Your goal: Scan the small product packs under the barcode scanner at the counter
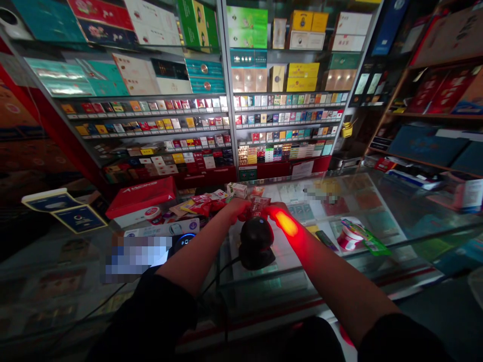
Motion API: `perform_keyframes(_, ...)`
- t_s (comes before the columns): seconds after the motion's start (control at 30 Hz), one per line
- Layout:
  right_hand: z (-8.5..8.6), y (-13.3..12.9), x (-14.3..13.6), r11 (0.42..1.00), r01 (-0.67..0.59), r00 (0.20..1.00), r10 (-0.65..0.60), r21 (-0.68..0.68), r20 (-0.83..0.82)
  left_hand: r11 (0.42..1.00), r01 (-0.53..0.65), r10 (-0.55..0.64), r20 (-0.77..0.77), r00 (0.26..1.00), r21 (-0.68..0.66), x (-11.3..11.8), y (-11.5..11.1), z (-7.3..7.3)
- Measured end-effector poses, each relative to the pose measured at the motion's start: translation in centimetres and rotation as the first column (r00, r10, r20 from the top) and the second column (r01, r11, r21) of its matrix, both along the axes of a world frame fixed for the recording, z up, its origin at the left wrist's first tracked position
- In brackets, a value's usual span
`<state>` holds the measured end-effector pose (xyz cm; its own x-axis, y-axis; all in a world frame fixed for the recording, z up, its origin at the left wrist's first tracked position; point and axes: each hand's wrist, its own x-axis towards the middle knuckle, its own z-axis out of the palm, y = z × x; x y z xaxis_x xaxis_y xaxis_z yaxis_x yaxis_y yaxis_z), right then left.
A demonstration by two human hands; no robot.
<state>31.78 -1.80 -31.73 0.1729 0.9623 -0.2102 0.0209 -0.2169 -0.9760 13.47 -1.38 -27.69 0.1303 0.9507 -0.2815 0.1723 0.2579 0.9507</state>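
A small dark red packet (260,203) with a printed code is held between my two hands, above the glass counter. My left hand (240,207) is closed on its left edge, and my right hand (274,209) grips its right edge. Just in front of the packet, nearer to me, stands a black scanner (257,239) with a rounded head and a cable. Bright orange-red light falls on my right hand and wrist. The scanner hides part of the packet's lower side.
Left of my hands lie a red and white box (141,198), snack packets (206,202) and a lit screen (139,256). A white and red cup (350,237) and green packet (373,242) are on the right. Shelves of boxes stand behind the glass counter (377,201).
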Motion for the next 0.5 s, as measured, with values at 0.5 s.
perform_keyframes(0.5, 1.3, -3.0, 2.8, 0.985, 0.046, 0.975, -0.008, 0.169, -0.221, 0.998, 0.044, -0.052, 0.277, 0.959, 0.032, -0.2, -2.7, 0.7)
